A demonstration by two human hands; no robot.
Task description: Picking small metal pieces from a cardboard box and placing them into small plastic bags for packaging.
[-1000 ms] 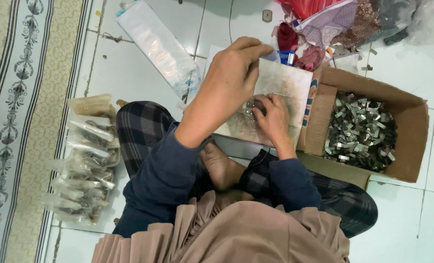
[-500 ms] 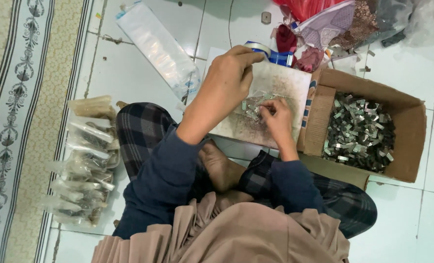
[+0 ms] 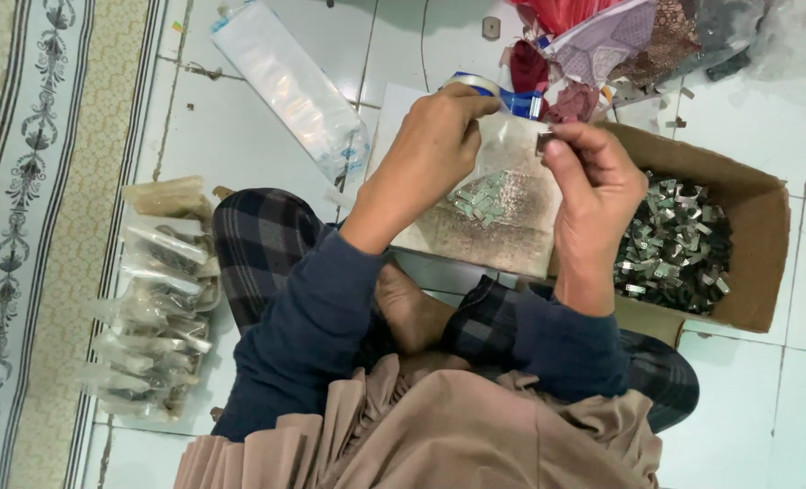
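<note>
My left hand [image 3: 434, 149] grips the top left edge of a small clear plastic bag [image 3: 510, 177], held up over my lap. Several small metal clips [image 3: 478, 201] lie in the bottom of the bag. My right hand [image 3: 593, 177] holds the bag's right edge and pinches a small metal piece [image 3: 544, 140] at its mouth. Under the bag lies a dirty white board [image 3: 475, 240]. To the right stands an open cardboard box [image 3: 765, 235] heaped with the same metal clips [image 3: 674, 244].
I sit cross-legged on white floor tiles [image 3: 231, 145]. A pile of filled clear bags [image 3: 154, 299] lies at my left knee, beside a patterned rug [image 3: 32, 181]. A stack of empty clear bags [image 3: 285, 81], a tape roll [image 3: 475, 83] and cloth scraps [image 3: 620, 36] lie ahead.
Both hands have risen from the board with the bag. My right hand left the clips on the board and came up to the bag's mouth.
</note>
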